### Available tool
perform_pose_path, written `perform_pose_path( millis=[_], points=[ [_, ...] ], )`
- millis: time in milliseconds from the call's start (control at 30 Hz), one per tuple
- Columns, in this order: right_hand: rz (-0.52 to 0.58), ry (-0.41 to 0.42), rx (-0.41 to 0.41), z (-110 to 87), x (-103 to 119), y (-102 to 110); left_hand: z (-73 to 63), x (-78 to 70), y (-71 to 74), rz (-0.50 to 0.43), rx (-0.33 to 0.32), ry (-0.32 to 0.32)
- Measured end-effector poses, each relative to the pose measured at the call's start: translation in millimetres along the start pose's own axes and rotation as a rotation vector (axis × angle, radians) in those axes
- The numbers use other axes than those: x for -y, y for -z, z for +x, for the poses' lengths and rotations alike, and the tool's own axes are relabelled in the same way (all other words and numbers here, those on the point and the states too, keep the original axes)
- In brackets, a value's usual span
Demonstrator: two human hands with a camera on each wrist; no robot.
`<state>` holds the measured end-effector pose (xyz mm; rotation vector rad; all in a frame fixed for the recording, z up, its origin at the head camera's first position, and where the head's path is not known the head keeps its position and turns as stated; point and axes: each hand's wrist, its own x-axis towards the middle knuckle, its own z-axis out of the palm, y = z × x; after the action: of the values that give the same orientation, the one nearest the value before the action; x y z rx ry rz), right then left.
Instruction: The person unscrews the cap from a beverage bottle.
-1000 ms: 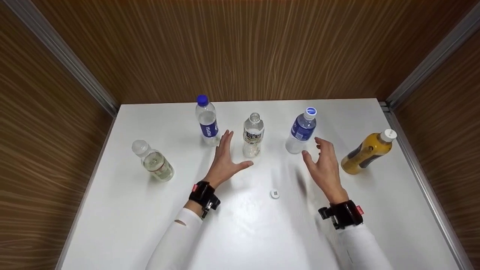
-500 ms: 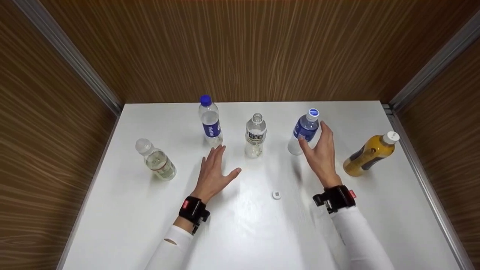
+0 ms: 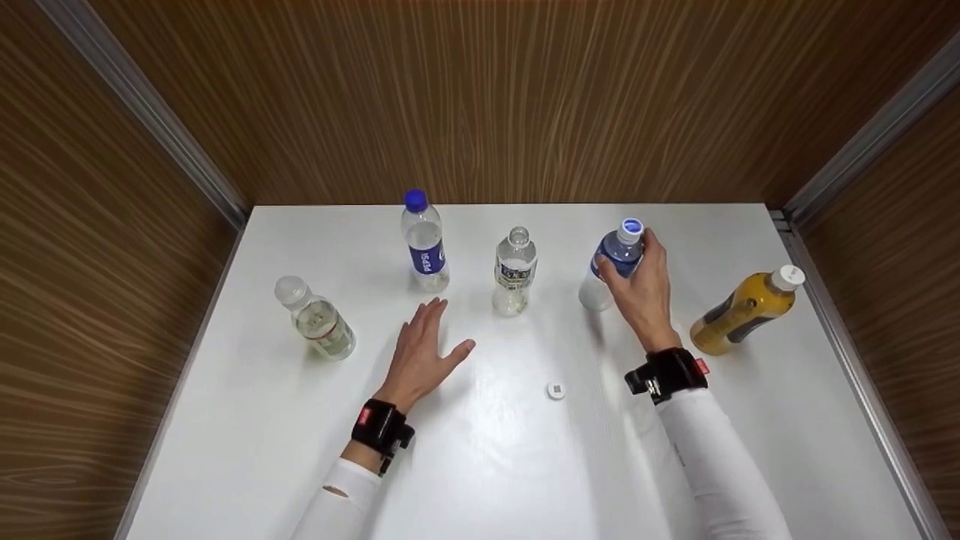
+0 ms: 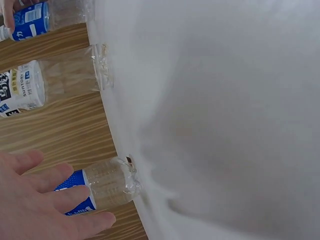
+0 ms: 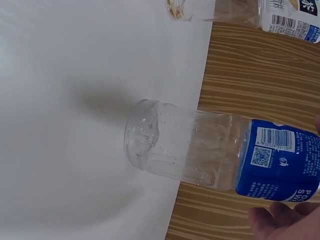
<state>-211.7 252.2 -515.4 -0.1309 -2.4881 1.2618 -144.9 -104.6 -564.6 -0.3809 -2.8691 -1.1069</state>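
Note:
My right hand is around the upper part of a clear bottle with a blue label, thumb on the near side, fingers on the far side. That bottle stands upright with a white cap; the right wrist view shows its label and fingertips beside it. Fingers spread and thumb out, my left hand hovers over the table in front of a Pepsi bottle with a blue cap, holding nothing. Between the two hands stands an uncapped clear bottle with a white-and-dark label.
A white cap lies on the white table. At the left stands a clear bottle with a whitish cap, at the right a yellow bottle. Wood-grain panels enclose the back and sides.
My right hand has moved left and forward from beside the blue-labelled bottle to grip it. My left hand has drawn back and left, away from the uncapped bottle.

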Motion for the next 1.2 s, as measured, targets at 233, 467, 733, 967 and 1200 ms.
perform_pose_path(
  millis=[233, 467, 733, 967, 1200],
  points=[
    [-0.003, 0.045, -0.046, 1.5, -3, 0, -2.5, 1.2, 1.0, -0.016, 0.015, 0.008],
    [0.003, 0.049, -0.067, -1.6, -5, 8, -0.3, -0.8, 0.0, -0.049, 0.01, -0.001],
    [0.004, 0.028, -0.053, -14.0, -5, 22, -1.0, -3.7, -3.1, -0.068, 0.028, 0.013],
    [0.006, 0.012, -0.022, -24.1, -2, 34, -1.9, -6.3, -5.2, -0.081, 0.019, -0.002],
    [0.091, -0.025, -0.012, -33.3, 8, 44, -7.4, -8.9, -12.1, -0.05, 0.041, -0.026]
  ],
)
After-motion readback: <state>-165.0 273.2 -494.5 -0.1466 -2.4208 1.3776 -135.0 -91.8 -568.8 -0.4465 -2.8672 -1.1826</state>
